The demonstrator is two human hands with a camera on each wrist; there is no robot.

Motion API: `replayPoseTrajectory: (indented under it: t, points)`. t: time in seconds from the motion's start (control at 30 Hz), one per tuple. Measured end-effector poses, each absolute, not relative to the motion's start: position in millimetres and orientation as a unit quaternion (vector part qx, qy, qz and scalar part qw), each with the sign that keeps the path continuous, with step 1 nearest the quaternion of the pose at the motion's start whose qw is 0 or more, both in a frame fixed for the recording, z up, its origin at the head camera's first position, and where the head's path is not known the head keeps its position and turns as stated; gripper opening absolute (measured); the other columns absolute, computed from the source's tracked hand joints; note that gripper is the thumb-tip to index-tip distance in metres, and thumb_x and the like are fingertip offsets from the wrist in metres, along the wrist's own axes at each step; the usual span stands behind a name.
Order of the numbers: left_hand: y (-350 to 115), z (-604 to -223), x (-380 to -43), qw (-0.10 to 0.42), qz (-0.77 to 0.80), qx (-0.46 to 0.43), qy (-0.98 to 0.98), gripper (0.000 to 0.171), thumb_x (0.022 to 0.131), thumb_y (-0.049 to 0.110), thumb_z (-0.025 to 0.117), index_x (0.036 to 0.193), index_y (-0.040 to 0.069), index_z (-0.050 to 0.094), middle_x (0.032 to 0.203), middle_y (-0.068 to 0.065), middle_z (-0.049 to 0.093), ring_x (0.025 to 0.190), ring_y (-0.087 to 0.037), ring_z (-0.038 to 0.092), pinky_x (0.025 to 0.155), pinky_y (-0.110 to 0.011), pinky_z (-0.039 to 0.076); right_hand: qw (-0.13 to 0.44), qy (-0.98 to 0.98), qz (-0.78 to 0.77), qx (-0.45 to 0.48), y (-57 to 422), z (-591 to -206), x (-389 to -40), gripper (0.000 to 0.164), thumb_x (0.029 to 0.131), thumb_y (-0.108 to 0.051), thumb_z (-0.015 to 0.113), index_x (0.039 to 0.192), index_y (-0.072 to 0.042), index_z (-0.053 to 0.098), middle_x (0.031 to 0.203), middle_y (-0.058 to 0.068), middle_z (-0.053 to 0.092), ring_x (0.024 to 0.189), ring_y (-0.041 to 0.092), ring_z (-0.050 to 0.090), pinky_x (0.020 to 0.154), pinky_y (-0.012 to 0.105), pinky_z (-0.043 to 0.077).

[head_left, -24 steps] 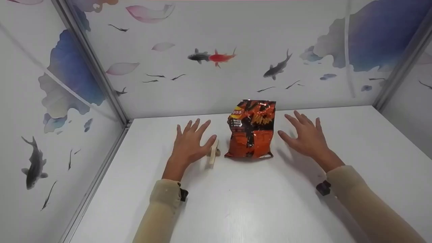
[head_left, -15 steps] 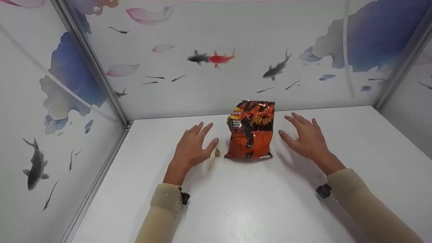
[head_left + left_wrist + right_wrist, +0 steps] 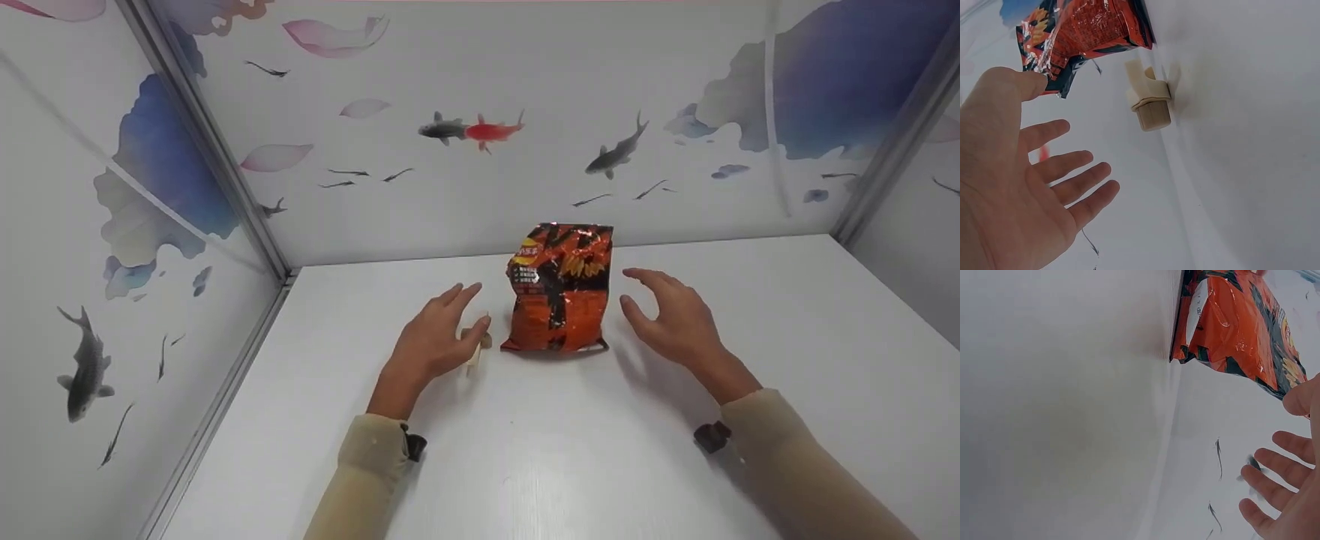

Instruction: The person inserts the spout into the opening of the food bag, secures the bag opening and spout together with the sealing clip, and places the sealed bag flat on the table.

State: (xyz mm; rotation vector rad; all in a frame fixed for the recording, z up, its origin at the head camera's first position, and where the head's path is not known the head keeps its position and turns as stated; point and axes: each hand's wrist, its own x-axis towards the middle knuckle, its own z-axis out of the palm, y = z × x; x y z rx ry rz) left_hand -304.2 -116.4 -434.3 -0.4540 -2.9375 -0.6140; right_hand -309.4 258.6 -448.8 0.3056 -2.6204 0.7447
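Note:
An orange and black chip bag point(image 3: 562, 300) stands upright on the white table between the two hands. My left hand point(image 3: 431, 341) hovers to its left, fingers relaxed and apart, holding nothing. Partly behind that thumb in the head view is a small wooden item point(image 3: 473, 365). The left wrist view shows it as a cream notched piece point(image 3: 1150, 90) with a brown rounded wooden stub point(image 3: 1154, 116); its kind is unclear. My right hand point(image 3: 677, 319) is held to the right of the bag, fingers loosely bent, gripping nothing. Neither hand touches the bag in the head view.
The white tabletop point(image 3: 570, 457) ends at a back wall point(image 3: 390, 217) printed with fish and petals. A similar printed panel point(image 3: 45, 247) rises on the left, joined by a metal post point(image 3: 217, 150). Another panel stands at the right edge.
My left hand has moved slightly right and nearer to me, its fingers less spread. My right hand's fingers have drawn together and bent a little. The bag and wooden item stay in place.

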Motion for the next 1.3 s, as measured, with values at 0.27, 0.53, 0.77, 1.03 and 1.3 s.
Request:
replayPoseTrajectory:
  t: [0.27,0.53,0.77,1.03,1.3]
  points:
    - [-116.8,-443.6,-306.7,0.031,-0.208,-0.150,-0.966,0.063,0.110,0.054,0.053,0.168,0.033,0.040,0.172,-0.004,0.046,0.159,-0.030,0.045,0.127,-0.057,0.043,0.211,-0.929,0.281,0.115,254.5,-451.7,-306.0,0.042,0.108,-0.031,0.063,0.147,-0.015,0.065,0.142,0.014,0.070,0.127,0.038,0.066,0.105,0.066,0.056]
    - [-115.8,-454.8,-309.3,0.015,-0.236,-0.155,-0.959,0.058,0.109,0.045,0.063,0.160,0.020,0.053,0.160,-0.010,0.059,0.151,-0.032,0.054,0.124,-0.055,0.046,0.201,-0.930,0.282,0.118,250.7,-451.3,-303.8,0.038,0.108,-0.030,0.063,0.142,-0.014,0.067,0.137,0.014,0.073,0.123,0.037,0.068,0.100,0.062,0.060]
    - [-116.9,-458.2,-315.8,-0.018,-0.262,-0.145,-0.954,0.053,0.105,0.039,0.072,0.148,0.010,0.063,0.121,-0.011,0.073,0.112,-0.024,0.066,0.101,-0.045,0.060,0.213,-0.921,0.293,0.144,248.9,-451.7,-302.9,0.033,0.106,-0.027,0.066,0.135,-0.011,0.070,0.126,0.011,0.078,0.112,0.034,0.072,0.092,0.056,0.064]
    - [-117.3,-452.6,-318.8,-0.035,-0.283,-0.138,-0.948,0.046,0.101,0.028,0.079,0.140,0.008,0.067,0.110,-0.008,0.070,0.100,-0.021,0.062,0.087,-0.039,0.058,0.216,-0.917,0.291,0.163,246.7,-448.8,-301.4,0.030,0.107,-0.025,0.064,0.132,-0.011,0.071,0.113,0.009,0.080,0.103,0.033,0.075,0.084,0.053,0.065]
    - [-121.0,-436.4,-314.3,0.046,-0.316,-0.165,-0.933,0.043,0.097,0.006,0.078,0.138,0.002,0.067,0.125,-0.012,0.073,0.115,-0.024,0.072,0.099,-0.040,0.065,0.220,-0.916,0.292,0.164,243.4,-447.4,-297.4,0.026,0.106,-0.023,0.064,0.129,-0.012,0.071,0.105,0.008,0.081,0.099,0.032,0.076,0.081,0.053,0.066]
